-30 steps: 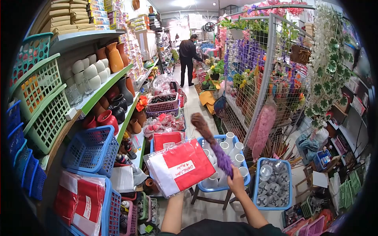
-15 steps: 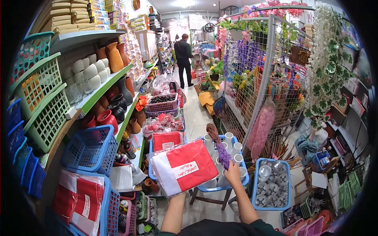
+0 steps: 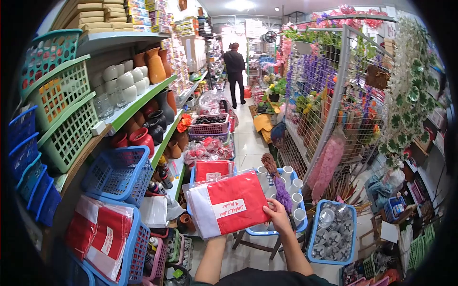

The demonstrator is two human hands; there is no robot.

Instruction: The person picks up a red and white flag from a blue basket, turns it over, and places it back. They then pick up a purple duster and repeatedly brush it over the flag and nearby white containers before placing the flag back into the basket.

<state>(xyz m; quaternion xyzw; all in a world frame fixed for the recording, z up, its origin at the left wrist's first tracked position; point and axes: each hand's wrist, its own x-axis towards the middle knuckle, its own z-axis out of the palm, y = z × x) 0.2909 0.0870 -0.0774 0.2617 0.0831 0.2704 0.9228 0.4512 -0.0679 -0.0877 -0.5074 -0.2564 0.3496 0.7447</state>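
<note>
A folded red-and-white flag (image 3: 243, 186) in clear plastic, with a handwritten white label, is held up at chest height. My left hand (image 3: 217, 242) carries it from below; its fingers are hidden behind the packet. At the packet's right edge, my right hand (image 3: 278, 214) grips with the thumb on top. Just behind that hand, a purple dried-flower bundle (image 3: 283, 194) with brown stems leans among white vases (image 3: 296, 199) in a blue basket (image 3: 307, 220). Another red packet (image 3: 210, 168) lies in a basket beyond the flag.
On the left are shelves (image 3: 143, 95) of pots and a blue basket of similar flag packets (image 3: 107, 238). A basket of clear containers (image 3: 332, 233) stands on the right, near a wire mesh rack (image 3: 329, 105). A person (image 3: 234, 66) stands farther down the aisle.
My right hand has left the purple flower bundle and taken hold of the flag packet's right edge. The bundle now leans among the vases. The view has shifted slightly left.
</note>
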